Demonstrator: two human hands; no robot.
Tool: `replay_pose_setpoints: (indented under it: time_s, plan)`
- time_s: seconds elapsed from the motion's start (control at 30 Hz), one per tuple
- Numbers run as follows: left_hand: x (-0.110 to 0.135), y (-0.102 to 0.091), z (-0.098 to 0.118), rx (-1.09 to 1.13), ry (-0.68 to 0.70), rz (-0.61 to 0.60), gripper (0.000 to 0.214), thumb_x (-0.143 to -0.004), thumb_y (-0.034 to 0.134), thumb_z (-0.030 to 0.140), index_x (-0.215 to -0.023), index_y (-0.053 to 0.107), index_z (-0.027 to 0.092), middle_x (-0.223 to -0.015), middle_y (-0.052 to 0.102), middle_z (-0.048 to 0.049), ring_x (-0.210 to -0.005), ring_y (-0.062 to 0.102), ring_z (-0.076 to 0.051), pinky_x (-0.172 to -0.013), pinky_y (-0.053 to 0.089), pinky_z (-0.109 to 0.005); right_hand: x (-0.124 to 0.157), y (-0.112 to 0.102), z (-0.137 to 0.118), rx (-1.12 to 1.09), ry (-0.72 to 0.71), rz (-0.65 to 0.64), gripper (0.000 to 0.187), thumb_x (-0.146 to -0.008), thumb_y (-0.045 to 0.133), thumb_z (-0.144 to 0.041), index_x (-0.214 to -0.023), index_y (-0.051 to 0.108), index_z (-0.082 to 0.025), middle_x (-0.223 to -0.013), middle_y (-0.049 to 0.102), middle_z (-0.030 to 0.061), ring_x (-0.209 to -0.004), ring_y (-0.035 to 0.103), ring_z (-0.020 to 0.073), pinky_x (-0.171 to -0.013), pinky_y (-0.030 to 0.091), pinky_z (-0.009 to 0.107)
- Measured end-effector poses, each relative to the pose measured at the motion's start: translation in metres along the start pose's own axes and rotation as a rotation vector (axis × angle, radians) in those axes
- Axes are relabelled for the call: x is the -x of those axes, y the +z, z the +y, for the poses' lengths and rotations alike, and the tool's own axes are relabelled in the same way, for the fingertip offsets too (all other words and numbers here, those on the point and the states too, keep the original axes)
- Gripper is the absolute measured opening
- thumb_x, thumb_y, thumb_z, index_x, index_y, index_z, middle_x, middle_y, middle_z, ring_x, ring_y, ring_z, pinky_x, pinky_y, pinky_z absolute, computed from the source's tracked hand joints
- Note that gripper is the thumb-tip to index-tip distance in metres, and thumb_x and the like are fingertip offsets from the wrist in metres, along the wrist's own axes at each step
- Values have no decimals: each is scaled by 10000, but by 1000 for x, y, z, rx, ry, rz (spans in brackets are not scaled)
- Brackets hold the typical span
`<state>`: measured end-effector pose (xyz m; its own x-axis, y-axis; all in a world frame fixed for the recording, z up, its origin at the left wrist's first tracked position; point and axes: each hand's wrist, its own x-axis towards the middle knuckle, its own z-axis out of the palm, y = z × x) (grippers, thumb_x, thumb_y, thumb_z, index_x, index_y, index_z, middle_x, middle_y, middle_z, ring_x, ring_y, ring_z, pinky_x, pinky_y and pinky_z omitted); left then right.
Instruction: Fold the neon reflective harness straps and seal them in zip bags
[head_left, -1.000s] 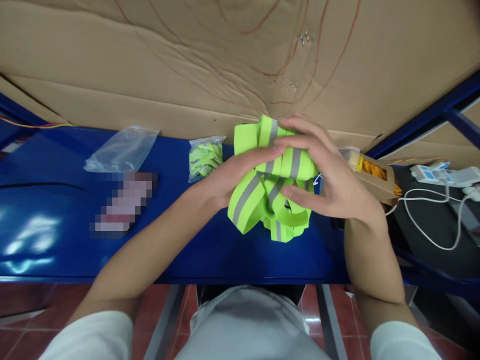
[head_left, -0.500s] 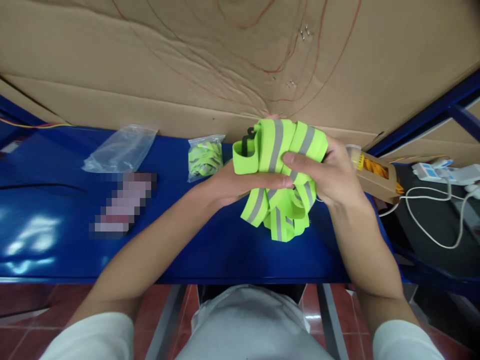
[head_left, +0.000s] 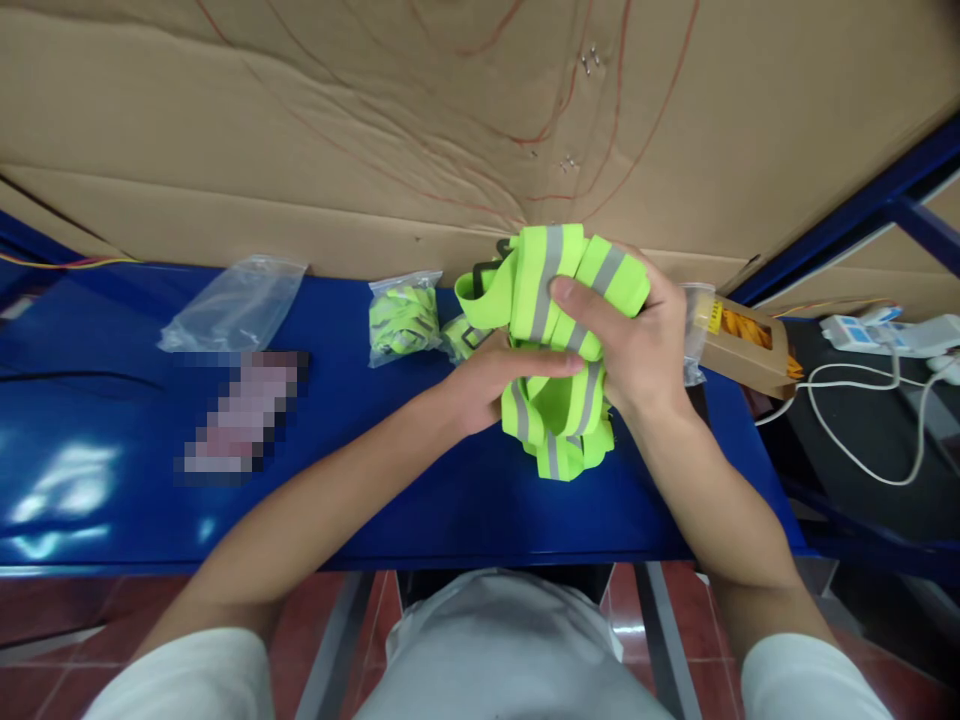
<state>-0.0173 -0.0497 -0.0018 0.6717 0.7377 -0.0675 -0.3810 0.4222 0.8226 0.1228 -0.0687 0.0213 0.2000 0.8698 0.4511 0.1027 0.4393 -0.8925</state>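
A bunched reflective strap (head_left: 547, 270), neon yellow-green with a grey stripe, is held up over the blue table between both my hands. My left hand (head_left: 499, 380) grips its lower left folds, the thumb lying across the front. My right hand (head_left: 637, 330) clasps the upper right folds, with the thumb pressed on the band. Loose loops hang below the fingers. A black buckle (head_left: 484, 275) shows at the strap's upper left. The other fingers are mostly hidden behind the fabric.
On the blue table (head_left: 420, 490) lie an empty clear bag (head_left: 236, 300), a bagged strap (head_left: 405, 320), another green bundle (head_left: 463, 338) and a pixelated object (head_left: 244, 415). A cardboard box with orange contents (head_left: 742, 345) and a white power strip (head_left: 900, 330) are at right. Cardboard (head_left: 337, 120) stands behind.
The strap's folds have shifted in my hands, and a loop at the lower left has been gathered in. My left hand has moved slightly right, uncovering a green bundle behind it.
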Motion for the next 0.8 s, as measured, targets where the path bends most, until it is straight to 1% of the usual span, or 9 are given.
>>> replay_pose_setpoints:
  time_s: [0.07,0.13,0.27,0.37,0.47,0.53,0.63,0.7,0.8]
  plan:
    - [1,4,-4,-81,56,52,546,-614,969,184,-1116,755,168,-1083,813,-82,-1048,774,-316,-921,640,-448,2,3,1,-1,19,22,295,-809,859,-381,-1074,748,-311,-1130,783,-25,-1098,750,259,-968,657,450]
    - [3,5,-7,-165,87,120,584,-583,971,150,-1122,747,170,-1119,806,-84,-1106,754,-315,-995,611,-474,3,5,1,-21,39,-4,298,-814,858,-388,-1078,749,-301,-1124,787,-12,-1089,755,259,-964,658,447]
    - [2,-2,-7,-294,58,227,528,-603,972,204,-1086,761,184,-1139,802,-86,-1172,729,-319,-1083,562,-509,0,1,0,-16,46,-61,306,-805,868,-380,-1074,752,-292,-1094,786,-23,-1076,755,256,-951,659,452]
    - [-1,-11,-4,-331,-45,135,448,-656,958,281,-1055,781,184,-1069,816,-89,-1090,760,-319,-1051,579,-521,-6,-8,1,38,79,-103,341,-775,887,-412,-1062,752,-285,-1111,781,-19,-1099,746,273,-957,656,479]
    - [-3,-16,-1,-233,-135,-21,364,-719,924,300,-1025,790,153,-969,824,-102,-912,793,-299,-938,629,-504,-9,-15,0,69,85,-150,374,-777,883,-429,-1096,752,-285,-1158,773,-5,-1144,733,296,-948,662,504]
    - [-1,-16,1,-145,-159,-71,335,-744,908,268,-1033,790,148,-988,825,-109,-914,796,-288,-913,641,-468,-9,-17,-3,111,53,-166,381,-788,876,-423,-1126,753,-298,-1194,762,-7,-1198,712,314,-954,659,516]
    - [4,-12,7,-51,-165,-103,353,-740,911,231,-1059,784,150,-1035,823,-111,-935,796,-286,-894,651,-438,-7,-18,-13,204,-42,-170,341,-819,860,-406,-1133,765,-316,-1223,753,-13,-1267,679,330,-1033,625,530]
    - [7,-7,14,-26,-117,-115,369,-709,933,233,-1039,784,162,-1033,820,-91,-943,793,-286,-884,654,-420,-6,-20,-20,268,-137,-162,287,-857,831,-396,-1126,775,-318,-1230,756,-9,-1280,674,323,-1104,586,533]
    - [12,-2,28,6,-6,-146,405,-656,974,381,-976,792,210,-1047,812,-42,-1079,766,-330,-904,654,-434,-8,-25,-22,321,-351,-220,221,-920,770,-335,-1139,777,-355,-1205,771,-29,-1251,693,285,-1176,540,526]
